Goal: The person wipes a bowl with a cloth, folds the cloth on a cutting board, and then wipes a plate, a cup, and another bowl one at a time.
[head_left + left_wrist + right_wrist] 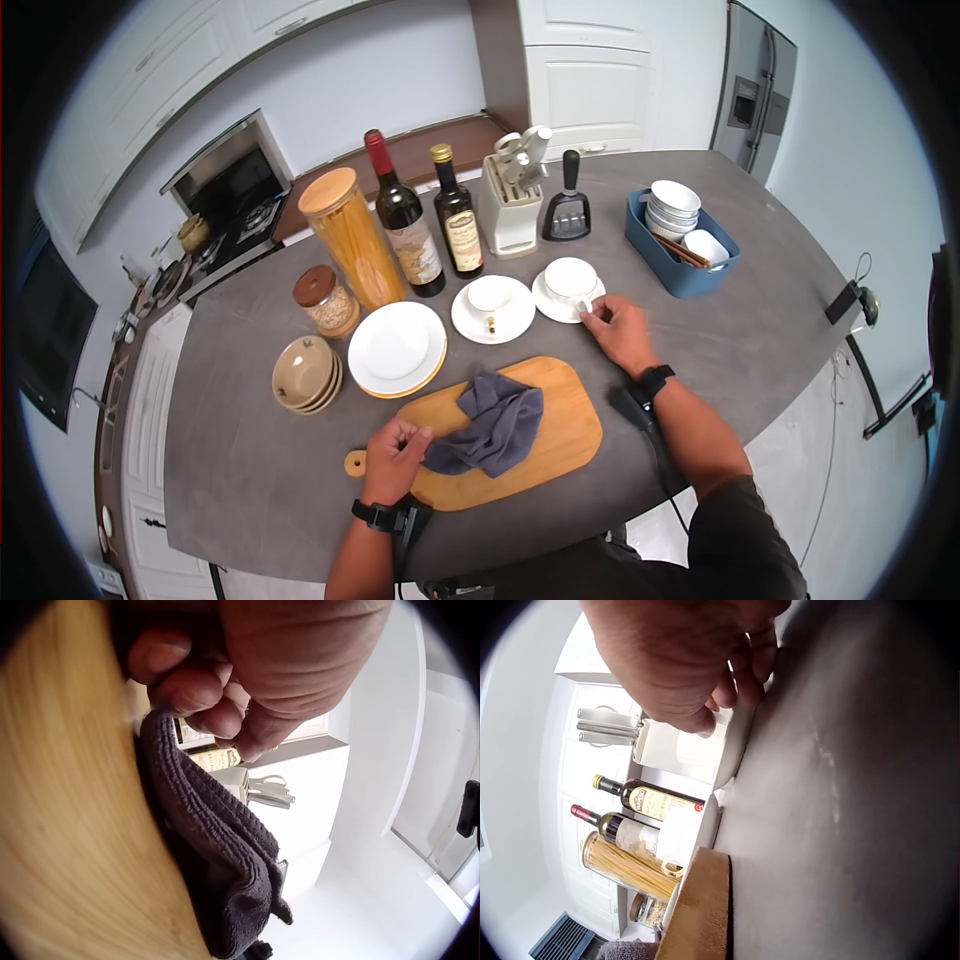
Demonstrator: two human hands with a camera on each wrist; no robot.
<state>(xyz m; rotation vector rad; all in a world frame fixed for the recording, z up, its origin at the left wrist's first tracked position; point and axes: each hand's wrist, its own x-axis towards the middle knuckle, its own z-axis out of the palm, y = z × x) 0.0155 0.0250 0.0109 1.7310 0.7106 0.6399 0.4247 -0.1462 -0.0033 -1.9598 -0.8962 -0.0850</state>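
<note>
My right hand (622, 335) pinches the rim of the right-hand saucer (541, 299), on which a white cup (570, 275) stands. In the right wrist view, the thumb lies over the saucer (737, 746) and the fingertips are at its outer edge. Loosely curled, my left hand (393, 462) hovers over the left part of the wooden cutting board (572, 420). A crumpled grey cloth (500, 420) lies on that board. The cloth's edge (161, 739) comes right up to the left fingertips, while the thumb stays apart from it.
A second cup (490, 293) and saucer, stacked white plates (395, 345) and brown bowls (303, 372) stand nearby. Behind are an oat jar (325, 300), a pasta jar (352, 240), two bottles (408, 225), a knife block (512, 212) and a black-handled tool (568, 215). A blue basket (668, 268) holds bowls.
</note>
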